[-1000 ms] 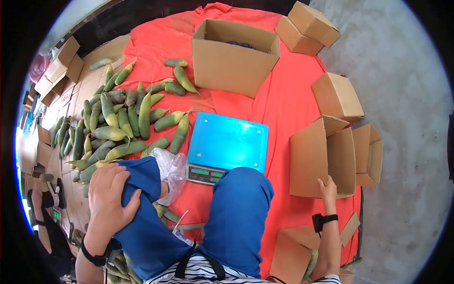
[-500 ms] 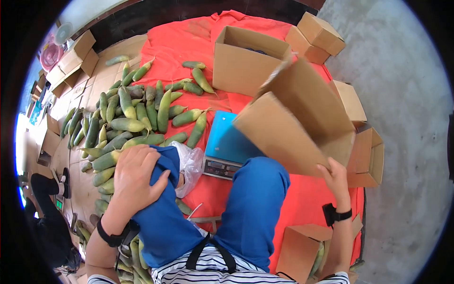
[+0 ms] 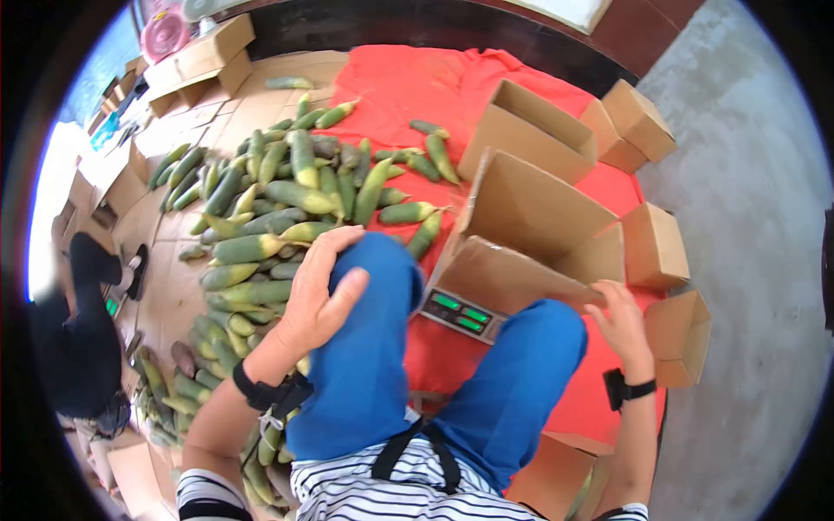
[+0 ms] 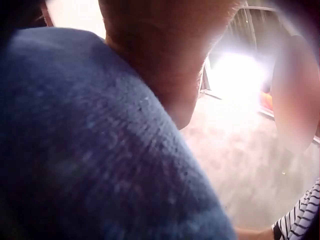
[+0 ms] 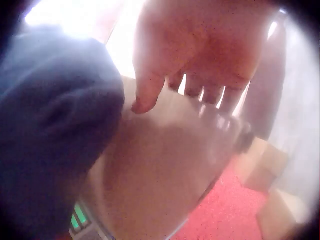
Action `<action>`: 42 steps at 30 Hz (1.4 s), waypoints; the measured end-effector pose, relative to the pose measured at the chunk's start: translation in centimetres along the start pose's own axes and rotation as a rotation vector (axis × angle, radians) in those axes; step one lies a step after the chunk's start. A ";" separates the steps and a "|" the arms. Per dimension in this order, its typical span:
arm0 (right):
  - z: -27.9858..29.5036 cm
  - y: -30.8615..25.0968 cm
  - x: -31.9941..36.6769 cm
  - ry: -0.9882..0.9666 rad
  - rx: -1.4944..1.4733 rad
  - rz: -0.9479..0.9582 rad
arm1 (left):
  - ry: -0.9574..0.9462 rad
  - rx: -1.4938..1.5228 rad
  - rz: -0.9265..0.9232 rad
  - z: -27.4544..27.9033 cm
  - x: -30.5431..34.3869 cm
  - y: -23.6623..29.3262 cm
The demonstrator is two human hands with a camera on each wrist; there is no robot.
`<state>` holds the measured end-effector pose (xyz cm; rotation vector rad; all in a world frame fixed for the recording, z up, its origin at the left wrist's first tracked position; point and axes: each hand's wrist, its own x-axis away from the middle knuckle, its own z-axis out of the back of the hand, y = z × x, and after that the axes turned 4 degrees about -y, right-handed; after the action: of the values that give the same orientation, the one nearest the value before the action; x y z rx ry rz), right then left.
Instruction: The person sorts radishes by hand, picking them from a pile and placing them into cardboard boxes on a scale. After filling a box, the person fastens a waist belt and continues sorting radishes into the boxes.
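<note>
Well, on the scale (image 3: 462, 314), right of centre in the frame, three green display windows are lit, their digits too small to read. Just behind the display, the large open box (image 3: 514, 265) sits over the scale, its platform hidden. The hands are apart: the left hand (image 3: 319, 300) lies open on the blue-trousered left knee (image 3: 372, 269), while the right hand (image 3: 621, 319) touches the box's near right rim with spread fingers, the thumb apart from them. Beneath, a red cloth (image 3: 417, 74) covers the middle; cardboard sheets (image 3: 178, 247) lie at left under piled green radishes (image 3: 300, 195), and grey floor (image 3: 738, 217) fills the right. More boxes (image 3: 658, 246) stand along the cloth's right side. A dark wall band (image 3: 347, 33) crosses the top, a pink fan-like object (image 3: 165, 35) stands upper left, and a person in black (image 3: 82, 347) is at the left edge.
</note>
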<state>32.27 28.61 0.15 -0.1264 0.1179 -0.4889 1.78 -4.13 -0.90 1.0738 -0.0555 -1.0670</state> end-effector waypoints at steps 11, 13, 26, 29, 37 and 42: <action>6.6 -4.0 4.7 -0.110 -0.166 -0.208 | -0.696 -0.656 1.003 3.2 32.6 -16.3; 7.7 -5.5 3.9 -0.094 -0.204 -0.203 | -0.660 -0.666 1.072 2.7 36.5 -16.2; 9.5 -13.9 -2.9 0.030 -0.108 -0.013 | -0.609 -0.785 1.184 0.8 39.1 -18.1; 7.6 -12.1 -3.9 -0.090 -0.235 -0.097 | -0.581 -0.807 1.177 0.6 39.0 -17.9; 0.1 -4.9 -6.8 -0.168 0.009 0.095 | -0.206 -0.663 0.989 4.0 32.2 -12.3; -3.9 -2.6 -7.2 -0.276 -0.049 0.020 | 0.239 -0.312 0.646 5.3 17.9 -7.9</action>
<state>24.22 29.34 -2.69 -0.2388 -0.1387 -0.4447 3.23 -21.22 -11.76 0.8064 -0.0377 -0.3465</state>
